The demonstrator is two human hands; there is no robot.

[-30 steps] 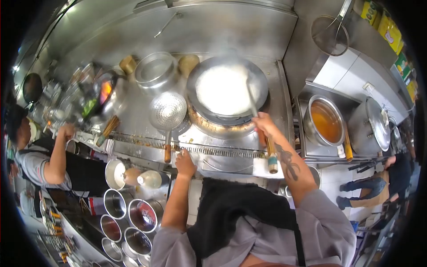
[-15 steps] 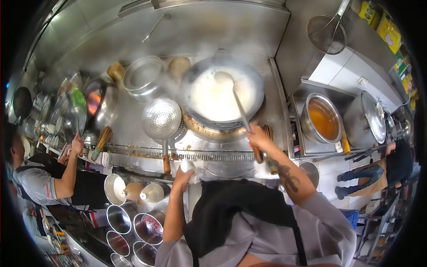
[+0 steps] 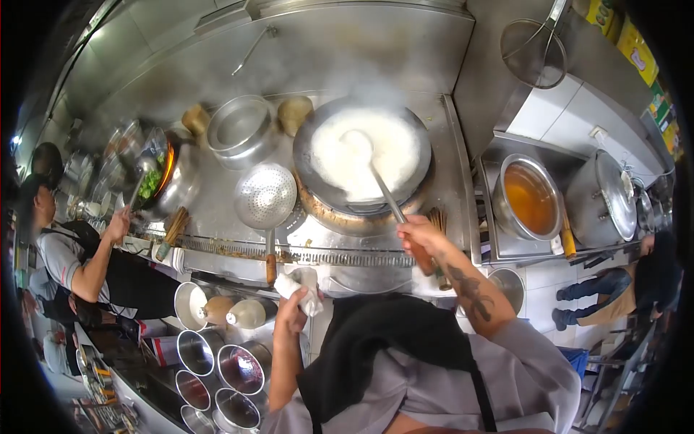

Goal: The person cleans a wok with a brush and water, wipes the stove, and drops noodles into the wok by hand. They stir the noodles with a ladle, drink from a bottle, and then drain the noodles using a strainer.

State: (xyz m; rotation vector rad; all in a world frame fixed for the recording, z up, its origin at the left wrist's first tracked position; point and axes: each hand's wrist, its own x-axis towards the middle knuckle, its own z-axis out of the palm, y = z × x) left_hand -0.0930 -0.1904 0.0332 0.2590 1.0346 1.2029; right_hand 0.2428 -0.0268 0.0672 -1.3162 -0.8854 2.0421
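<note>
Two bare hands, right hand (image 3: pixel 421 235) clenched on the wooden grip of a long steel ladle (image 3: pixel 381 186), its bowl in white steaming liquid (image 3: pixel 394 145) inside a large round steel wok (image 3: pixel 322 189), left hand (image 3: pixel 291 318) grasping a crumpled white cloth (image 3: pixel 303 283) near the stove front
</note>
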